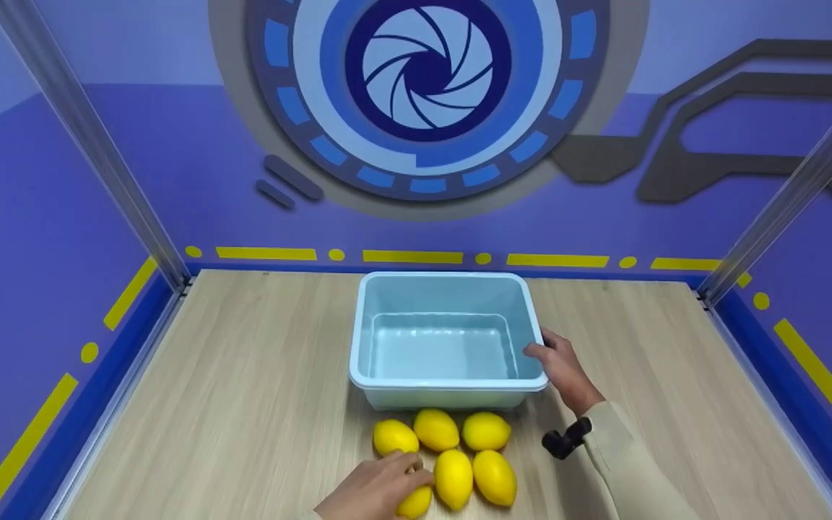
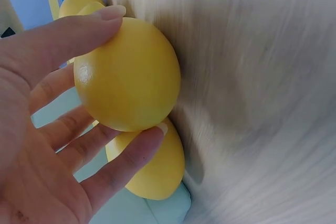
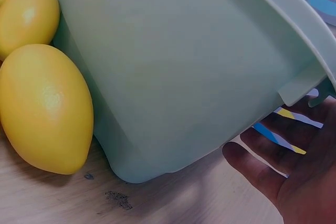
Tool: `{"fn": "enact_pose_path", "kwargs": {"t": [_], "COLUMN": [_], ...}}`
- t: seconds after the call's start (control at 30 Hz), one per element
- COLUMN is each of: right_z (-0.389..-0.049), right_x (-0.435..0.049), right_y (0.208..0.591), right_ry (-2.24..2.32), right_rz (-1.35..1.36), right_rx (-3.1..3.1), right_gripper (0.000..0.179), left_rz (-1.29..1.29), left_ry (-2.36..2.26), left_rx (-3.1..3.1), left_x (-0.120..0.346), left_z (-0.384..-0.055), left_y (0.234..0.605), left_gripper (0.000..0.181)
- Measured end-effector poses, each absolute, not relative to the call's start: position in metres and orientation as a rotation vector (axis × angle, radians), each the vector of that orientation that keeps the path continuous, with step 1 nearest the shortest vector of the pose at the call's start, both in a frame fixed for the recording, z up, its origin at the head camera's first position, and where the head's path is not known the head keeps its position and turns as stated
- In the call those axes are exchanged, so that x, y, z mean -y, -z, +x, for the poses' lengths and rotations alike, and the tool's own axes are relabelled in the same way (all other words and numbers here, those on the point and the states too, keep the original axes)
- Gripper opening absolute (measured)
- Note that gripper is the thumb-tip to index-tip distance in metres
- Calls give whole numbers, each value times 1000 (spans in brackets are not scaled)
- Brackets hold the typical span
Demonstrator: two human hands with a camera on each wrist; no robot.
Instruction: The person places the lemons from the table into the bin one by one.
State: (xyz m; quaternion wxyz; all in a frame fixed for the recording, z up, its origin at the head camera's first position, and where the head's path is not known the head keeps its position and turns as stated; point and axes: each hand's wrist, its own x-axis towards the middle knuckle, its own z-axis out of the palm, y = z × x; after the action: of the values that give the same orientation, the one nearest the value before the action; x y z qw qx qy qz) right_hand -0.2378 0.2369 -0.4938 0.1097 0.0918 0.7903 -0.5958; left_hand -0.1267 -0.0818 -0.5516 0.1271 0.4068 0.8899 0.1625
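A light blue plastic basin (image 1: pixel 452 384) stands upright on the table, with nothing inside it. My right hand (image 1: pixel 564 368) grips its right rim, thumb over the edge and fingers along the outer side (image 3: pixel 299 140). In front of the basin several yellow lemons lie in two rows, among them a back-right lemon (image 1: pixel 487 432) and a front-middle lemon (image 1: pixel 453 479). My left hand (image 1: pixel 376 487) reaches over the front-left lemon (image 2: pixel 128 77), thumb on one side and fingers on the other, holding it. Another lemon (image 2: pixel 155 169) lies just beyond it in the left wrist view.
The wooden table (image 1: pixel 243 390) is bordered by a blue back wall (image 1: pixel 170 180) and side walls with metal corner posts (image 1: pixel 91 137). The basin's far side is close to the back wall. A black device (image 1: pixel 566 438) sits on the right wrist.
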Motion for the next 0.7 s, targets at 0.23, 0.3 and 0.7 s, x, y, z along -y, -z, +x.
{"fn": "enact_pose_path", "kwargs": {"t": [0.23,0.3,0.7], "right_z": [-248,-250,-250], "right_x": [-245,-246,-246], "right_y": [517,522,523], "right_ry": [1764,1765,1769], "right_rz": [272,264,260], "right_rx": [-2341,-2350,-2357], "right_gripper": [62,62,63], "left_rz": [1191,1191,1254], "left_ry": [-468,-466,-410], "left_rx": [-2566,-2557,-2607], "left_x": [82,82,79], "left_z": [-126,-126,-125], "left_y": [551,550,553], "left_gripper": [59,59,59]}}
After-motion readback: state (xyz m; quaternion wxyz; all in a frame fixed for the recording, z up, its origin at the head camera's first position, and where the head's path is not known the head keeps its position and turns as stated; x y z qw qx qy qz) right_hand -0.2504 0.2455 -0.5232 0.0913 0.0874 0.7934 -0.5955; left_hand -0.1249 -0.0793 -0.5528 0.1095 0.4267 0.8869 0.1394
